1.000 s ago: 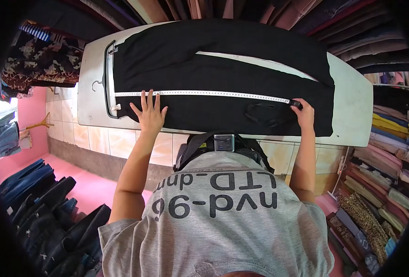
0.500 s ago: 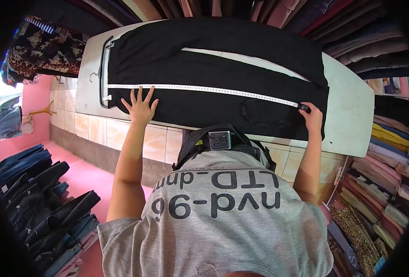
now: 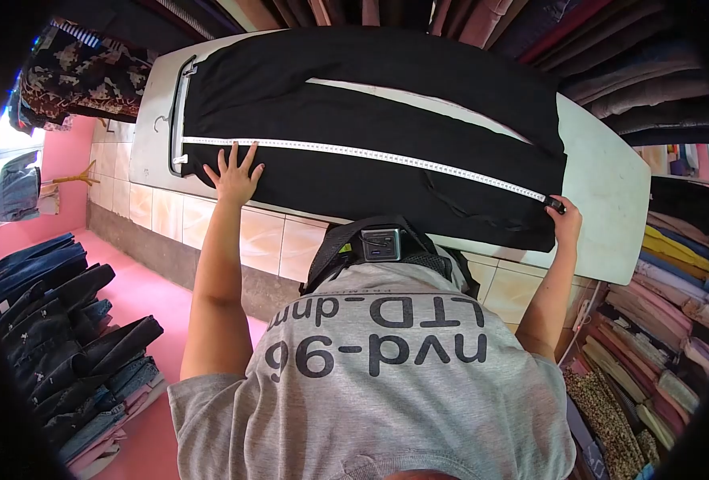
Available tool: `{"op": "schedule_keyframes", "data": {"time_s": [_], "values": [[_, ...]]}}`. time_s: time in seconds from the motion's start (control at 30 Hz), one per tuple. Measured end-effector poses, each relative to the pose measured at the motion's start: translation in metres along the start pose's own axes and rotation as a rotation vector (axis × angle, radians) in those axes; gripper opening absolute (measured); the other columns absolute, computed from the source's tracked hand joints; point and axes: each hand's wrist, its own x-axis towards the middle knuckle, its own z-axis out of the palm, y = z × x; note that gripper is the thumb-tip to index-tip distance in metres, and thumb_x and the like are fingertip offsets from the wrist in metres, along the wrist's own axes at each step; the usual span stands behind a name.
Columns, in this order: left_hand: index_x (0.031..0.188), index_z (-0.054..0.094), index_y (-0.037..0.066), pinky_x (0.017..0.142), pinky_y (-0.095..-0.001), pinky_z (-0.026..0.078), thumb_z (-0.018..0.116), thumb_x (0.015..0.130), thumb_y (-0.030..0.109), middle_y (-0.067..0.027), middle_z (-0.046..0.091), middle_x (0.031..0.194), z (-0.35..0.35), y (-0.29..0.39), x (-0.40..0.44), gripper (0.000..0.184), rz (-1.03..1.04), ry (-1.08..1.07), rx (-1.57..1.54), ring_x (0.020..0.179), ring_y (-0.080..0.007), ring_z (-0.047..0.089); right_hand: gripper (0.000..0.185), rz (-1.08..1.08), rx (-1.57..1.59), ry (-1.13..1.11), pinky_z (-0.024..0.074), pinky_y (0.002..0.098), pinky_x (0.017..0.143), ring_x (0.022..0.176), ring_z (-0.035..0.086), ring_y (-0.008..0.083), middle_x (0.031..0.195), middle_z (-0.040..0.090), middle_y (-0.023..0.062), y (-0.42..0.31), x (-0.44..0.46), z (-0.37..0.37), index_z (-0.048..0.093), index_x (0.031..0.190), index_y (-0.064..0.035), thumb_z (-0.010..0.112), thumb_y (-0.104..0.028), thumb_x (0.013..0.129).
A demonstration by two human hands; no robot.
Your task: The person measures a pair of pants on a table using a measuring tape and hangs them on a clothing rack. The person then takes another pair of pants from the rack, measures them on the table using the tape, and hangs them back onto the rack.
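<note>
Black trousers [image 3: 418,120] lie flat across a white tabletop [image 3: 606,184], legs toward the right, with a gap between the two legs. Their waist end is clipped to a hanger [image 3: 180,120] at the left. A white measuring tape [image 3: 354,152] stretches along the nearer leg from the waist end. My left hand [image 3: 237,178] rests on the trousers near the waist, fingers spread, fingertips at the tape. At the leg's hem end, my right hand [image 3: 564,222] grips the tape measure's dark case [image 3: 557,205]. Its fingers are partly hidden.
Stacked folded fabrics and clothes [image 3: 666,320] fill the right side, and more garments [image 3: 642,80] line the far edge. Piles of jeans [image 3: 66,344] lie at the lower left by the pink floor [image 3: 182,320]. Camouflage-patterned cloth [image 3: 82,80] sits at the upper left.
My right hand has moved right and a little nearer to me with the tape measure's case, so the tape reaches farther toward the hem. My left hand stays spread near the waist.
</note>
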Motion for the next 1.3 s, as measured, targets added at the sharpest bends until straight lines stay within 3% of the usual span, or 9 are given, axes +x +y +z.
{"op": "schedule_keyframes", "data": {"time_s": [0.33, 0.77, 1.03, 1.3], "values": [[0.143, 0.023, 0.044, 0.105, -0.0681, 0.005, 0.04, 0.091, 0.056, -0.0044, 0.018, 0.154, -0.004, 0.001, 0.001, 0.056, -0.034, -0.061, -0.06, 0.14, -0.0342, 0.016, 0.034, 0.018, 0.014, 0.018, 0.05, 0.0335, 0.067, 0.073, 0.065, 0.0235, 0.08, 0.068, 0.0117, 0.016, 0.007, -0.01, 0.07, 0.099, -0.0137, 0.077, -0.006, 0.067], [0.143, 0.022, 0.045, 0.102, -0.0714, 0.003, 0.041, 0.091, 0.055, -0.0038, 0.016, 0.154, 0.004, -0.002, 0.004, 0.056, -0.043, -0.064, -0.063, 0.139, -0.0361, 0.018, 0.033, 0.059, -0.005, 0.004, 0.0494, 0.0354, 0.068, 0.075, 0.064, 0.0264, 0.081, 0.068, 0.0117, 0.05, 0.019, -0.017, 0.07, 0.097, -0.0135, 0.077, -0.004, 0.066], [0.143, 0.022, 0.045, 0.102, -0.0715, 0.003, 0.042, 0.091, 0.054, -0.0029, 0.013, 0.155, 0.004, -0.003, 0.005, 0.056, -0.045, -0.087, -0.102, 0.14, -0.0367, 0.016, 0.032, 0.013, 0.15, -0.077, 0.0484, 0.0306, 0.069, 0.071, 0.062, 0.0183, 0.076, 0.067, 0.0088, 0.057, 0.024, -0.02, 0.069, 0.094, -0.0052, 0.073, 0.004, 0.064], [0.144, 0.021, 0.045, 0.1, -0.0738, 0.004, 0.043, 0.092, 0.051, -0.0038, 0.013, 0.155, 0.007, -0.004, 0.005, 0.057, -0.023, -0.066, -0.116, 0.139, -0.0382, 0.018, 0.032, -0.01, 0.192, -0.122, 0.0484, 0.0282, 0.069, 0.071, 0.061, 0.0149, 0.076, 0.067, 0.0071, 0.06, 0.028, -0.023, 0.068, 0.094, -0.0041, 0.072, 0.006, 0.065]]}}
